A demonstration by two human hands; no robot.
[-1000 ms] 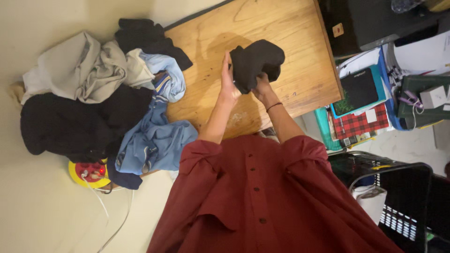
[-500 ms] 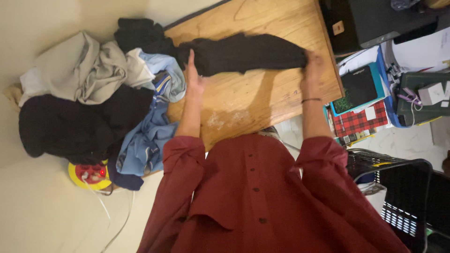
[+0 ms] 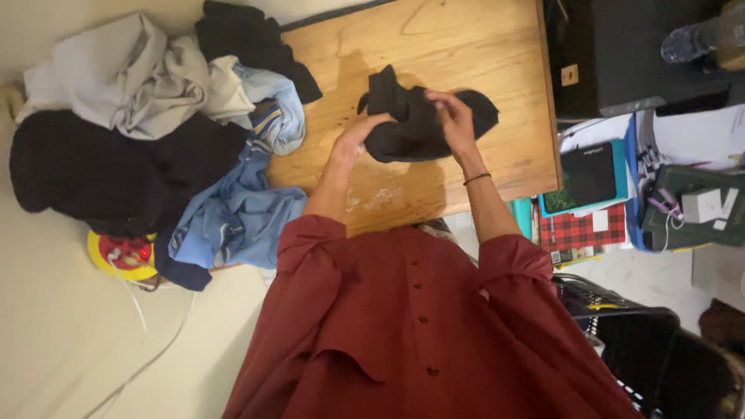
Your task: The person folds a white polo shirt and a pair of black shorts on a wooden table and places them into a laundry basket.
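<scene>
Left hand: the left hand [image 3: 355, 138] is curled around the near-left edge of the black garment [image 3: 419, 120], fingers closed into the cloth
Right hand: the right hand [image 3: 452, 120] lies on top of the same garment, fingers bent and pinching the fabric; a thin dark band sits on that wrist
Black garment: bunched into a crumpled lump between both hands, resting on or just above the wooden table [image 3: 512, 70], near its middle; one pointed end sticks up at the far left, another rounded end juts out to the right past the right hand
Sleeves: the person wears a dark red buttoned shirt [image 3: 419, 326], sleeves rolled above the elbows, both forearms bare
Table: light wood with visible grain, a pale scuffed patch just near the forearms
Left of the table: a heap of clothes, with a light blue shirt [image 3: 233, 221] hanging over the table edge, a large black piece [image 3: 93, 171] beside it, pale grey cloth [image 3: 116, 77] beyond, and another black item [image 3: 248, 46] at the far corner
Below the heap: a yellow and red round power reel [image 3: 116, 256] with a white cable [image 3: 147, 341] trailing off
Right of the table: stacked books and folders, among them a red checked cover [image 3: 590, 229] and a black pad [image 3: 594, 174]
</scene>
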